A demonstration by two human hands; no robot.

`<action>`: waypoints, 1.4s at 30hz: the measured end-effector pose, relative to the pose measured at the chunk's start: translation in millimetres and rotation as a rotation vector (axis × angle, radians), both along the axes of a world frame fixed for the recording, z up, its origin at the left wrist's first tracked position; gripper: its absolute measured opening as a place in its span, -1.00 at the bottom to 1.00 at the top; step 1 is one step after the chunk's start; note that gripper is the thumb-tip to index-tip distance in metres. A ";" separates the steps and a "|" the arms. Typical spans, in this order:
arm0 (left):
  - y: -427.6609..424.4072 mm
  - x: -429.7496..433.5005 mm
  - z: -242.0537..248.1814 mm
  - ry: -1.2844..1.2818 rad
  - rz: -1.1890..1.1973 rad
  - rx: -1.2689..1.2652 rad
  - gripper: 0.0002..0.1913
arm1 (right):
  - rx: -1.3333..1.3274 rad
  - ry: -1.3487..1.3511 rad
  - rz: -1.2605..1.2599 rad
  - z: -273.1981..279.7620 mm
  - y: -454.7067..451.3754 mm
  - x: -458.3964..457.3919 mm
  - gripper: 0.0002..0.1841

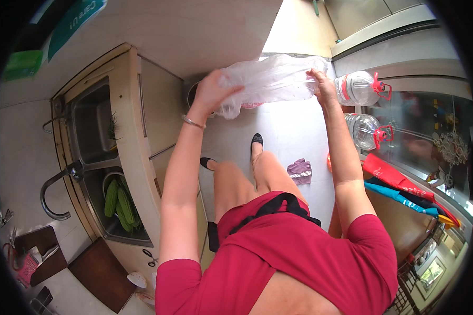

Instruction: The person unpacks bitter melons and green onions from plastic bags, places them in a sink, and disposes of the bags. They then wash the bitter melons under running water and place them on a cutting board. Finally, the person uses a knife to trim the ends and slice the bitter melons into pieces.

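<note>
A translucent white plastic bag [274,78] is stretched sideways between my two hands at arm's length, above the floor. My left hand [216,92] is at the bag's left end, its fingers partly over the film; a bracelet circles that wrist. At the bag's right end, my right hand [320,84] pinches the plastic between thumb and fingers. Behind the bag's left end, the rim of a round bin or bucket [190,96] partly shows. Something pink, mostly hidden, peeks out below the bag.
Left, a counter holds a double steel sink [92,126] with bitter melons [120,202], scissors [149,258] and a dark board [102,275]. Right stand large plastic bottles [354,88] with red handles; red and blue bags [398,177] hang nearby. A purple cloth [300,171] lies on the floor.
</note>
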State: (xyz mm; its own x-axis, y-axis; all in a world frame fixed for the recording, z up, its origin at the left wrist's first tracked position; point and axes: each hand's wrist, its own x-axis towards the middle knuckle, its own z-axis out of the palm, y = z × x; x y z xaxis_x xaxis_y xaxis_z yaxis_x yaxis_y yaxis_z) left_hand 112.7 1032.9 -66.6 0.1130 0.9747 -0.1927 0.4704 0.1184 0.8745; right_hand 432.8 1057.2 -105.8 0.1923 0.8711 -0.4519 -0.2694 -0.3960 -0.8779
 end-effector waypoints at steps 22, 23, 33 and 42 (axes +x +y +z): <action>-25.2 -9.1 -195.2 -0.076 0.436 -0.210 -0.54 | 0.031 -0.336 0.077 -188.7 -30.3 -40.7 -0.75; -22.3 -15.3 -216.5 -0.098 0.430 -0.239 -0.54 | 0.038 -0.317 0.046 -199.4 -25.1 -46.0 -0.75; 40.5 24.5 -269.5 0.229 -0.054 0.590 -0.69 | -0.020 -0.375 0.063 -371.5 19.0 -36.6 -0.58; 77.4 127.2 -452.3 0.877 -0.672 0.424 -0.82 | 0.014 -0.179 0.283 -398.9 26.8 -22.4 -0.59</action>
